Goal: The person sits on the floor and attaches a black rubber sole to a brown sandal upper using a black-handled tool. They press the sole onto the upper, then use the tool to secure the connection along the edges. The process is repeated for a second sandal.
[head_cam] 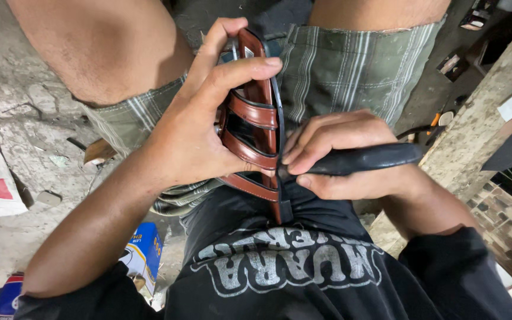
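Head view showed the left hand (200,127) clamped around a brown strappy sandal (255,139), held upright over the lap, above the plaid shorts (339,71). Right hand (342,154) was closed on a black tool handle (368,159), its tip against the sandal's edge; a blue box (146,252) lay on the floor (25,118)

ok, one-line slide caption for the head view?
Left hand grips a brown strapped sandal over the lap while the right hand holds a black-handled tool against its edge.
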